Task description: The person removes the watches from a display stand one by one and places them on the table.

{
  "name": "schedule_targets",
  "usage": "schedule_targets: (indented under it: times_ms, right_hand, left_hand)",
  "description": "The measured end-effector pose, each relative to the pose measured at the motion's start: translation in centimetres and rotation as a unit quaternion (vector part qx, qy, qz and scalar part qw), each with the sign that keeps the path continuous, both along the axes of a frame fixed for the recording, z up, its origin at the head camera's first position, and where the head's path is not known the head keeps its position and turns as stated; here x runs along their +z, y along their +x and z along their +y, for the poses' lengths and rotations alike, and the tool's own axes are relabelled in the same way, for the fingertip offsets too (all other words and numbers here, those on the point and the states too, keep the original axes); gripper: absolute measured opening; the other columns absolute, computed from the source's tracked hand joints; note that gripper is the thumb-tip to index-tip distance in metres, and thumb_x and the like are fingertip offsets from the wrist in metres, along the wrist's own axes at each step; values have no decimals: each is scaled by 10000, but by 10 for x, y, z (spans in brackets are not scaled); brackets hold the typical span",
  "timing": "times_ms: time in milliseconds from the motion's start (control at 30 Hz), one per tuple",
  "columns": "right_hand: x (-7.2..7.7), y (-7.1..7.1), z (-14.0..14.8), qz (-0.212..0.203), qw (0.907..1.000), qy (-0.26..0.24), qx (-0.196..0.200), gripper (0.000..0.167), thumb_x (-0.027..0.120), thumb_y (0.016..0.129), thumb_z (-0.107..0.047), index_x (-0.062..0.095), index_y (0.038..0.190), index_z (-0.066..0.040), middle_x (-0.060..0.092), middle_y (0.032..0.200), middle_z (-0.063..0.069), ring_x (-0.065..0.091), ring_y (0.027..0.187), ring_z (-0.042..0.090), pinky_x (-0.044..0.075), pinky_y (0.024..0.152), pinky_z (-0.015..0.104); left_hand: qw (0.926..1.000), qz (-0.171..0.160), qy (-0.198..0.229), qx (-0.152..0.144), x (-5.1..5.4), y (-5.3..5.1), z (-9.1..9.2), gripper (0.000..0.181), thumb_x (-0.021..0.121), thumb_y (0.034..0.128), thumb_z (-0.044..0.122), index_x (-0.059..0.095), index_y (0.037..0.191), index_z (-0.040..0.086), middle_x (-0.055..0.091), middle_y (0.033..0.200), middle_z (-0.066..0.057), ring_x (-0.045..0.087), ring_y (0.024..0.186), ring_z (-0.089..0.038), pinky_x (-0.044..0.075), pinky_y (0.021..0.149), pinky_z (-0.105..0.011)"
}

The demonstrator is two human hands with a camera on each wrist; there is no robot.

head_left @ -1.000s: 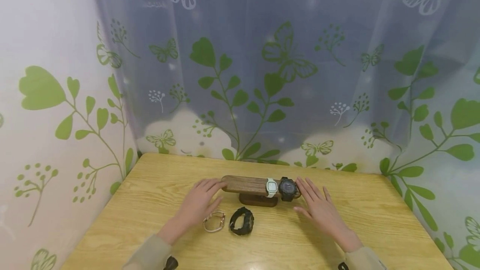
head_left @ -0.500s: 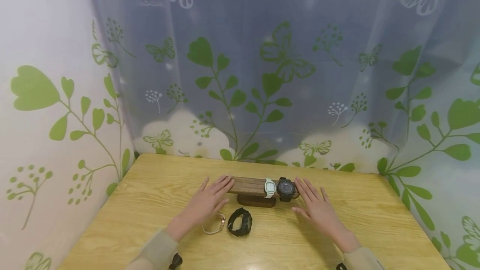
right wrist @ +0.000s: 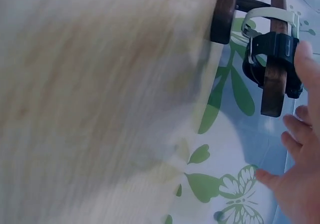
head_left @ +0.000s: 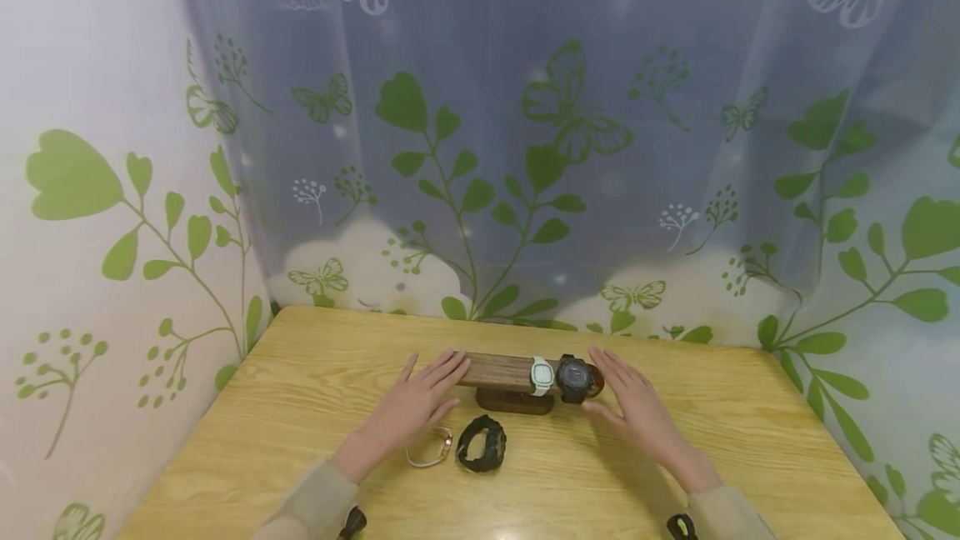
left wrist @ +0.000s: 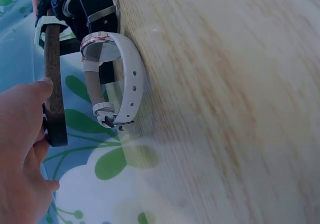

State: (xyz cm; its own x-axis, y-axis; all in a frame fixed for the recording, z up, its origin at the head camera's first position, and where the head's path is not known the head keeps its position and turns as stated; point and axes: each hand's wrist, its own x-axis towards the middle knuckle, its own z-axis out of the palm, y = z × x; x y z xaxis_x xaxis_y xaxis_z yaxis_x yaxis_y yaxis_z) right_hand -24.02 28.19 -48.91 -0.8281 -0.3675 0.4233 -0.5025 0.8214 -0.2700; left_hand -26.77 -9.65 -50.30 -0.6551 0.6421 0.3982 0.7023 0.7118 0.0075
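Observation:
A dark wooden watch stand (head_left: 495, 372) rises from the table on a short base. Toward its right end the bar carries a pale mint watch (head_left: 542, 375) and a chunky black watch (head_left: 574, 378). My left hand (head_left: 408, 405) rests extended fingers over the bar's left end; the left wrist view shows a fingertip against the wood. Beside the bar's right end is my right hand (head_left: 645, 415), fingers stretched out, thumb near the black watch; contact cannot be told. Before the stand lie a slim white-strap watch (left wrist: 131, 79) and another black watch (head_left: 482, 444).
The light wooden table (head_left: 735, 432) has its far edge just behind the stand. A curtain (head_left: 480, 148) printed with leaves and butterflies hangs behind and along both sides. Dark straps (head_left: 682, 526) show at my sleeves.
My left hand has shifted right, further onto the bar's left end. My right fingers have drawn slightly up off the bar's right end, which now shows more.

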Motion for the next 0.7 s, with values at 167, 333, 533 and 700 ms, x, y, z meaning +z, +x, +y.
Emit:
schedule_targets:
  times_ms: [167, 333, 533, 700]
  right_hand:
    - [0, -12, -3, 211, 9989, -226, 352, 900, 837, 814, -326, 400, 1538, -19, 455, 1531, 218, 419, 1387, 468, 356, 1080, 700]
    - [-5, -21, -8, 261, 9975, -408, 511, 946, 907, 722, -315, 458, 1500, -17, 500, 1489, 226, 462, 1351, 477, 377, 1054, 716]
    - [-11, -25, -13, 271, 9978, -399, 450, 909, 916, 719, -285, 485, 1469, -7, 529, 1447, 255, 511, 1306, 476, 405, 1048, 693]
    - [-10, -25, -15, 326, 9981, -366, 386, 859, 908, 735, -270, 512, 1453, -14, 560, 1415, 251, 544, 1275, 465, 427, 1038, 673]
  left_hand:
    - [9999, -126, 48, 6, 1, 1, 1, 626, 616, 1021, 306, 389, 1566, 98, 368, 1619, -79, 348, 1491, -260, 208, 1188, -657]
    - [9999, -158, 30, 2, 2, 2, 2, 625, 616, 1019, 312, 397, 1560, 88, 376, 1615, -94, 346, 1492, -266, 217, 1185, -663]
    - [9999, -123, 21, -5, 3, 3, 2, 620, 621, 1016, 312, 410, 1553, 85, 386, 1608, -96, 358, 1485, -267, 213, 1184, -664]
    - [9999, -128, 18, 20, 3, 2, 1, 621, 622, 1017, 309, 406, 1555, 89, 378, 1613, -87, 358, 1485, -266, 194, 1188, -667]
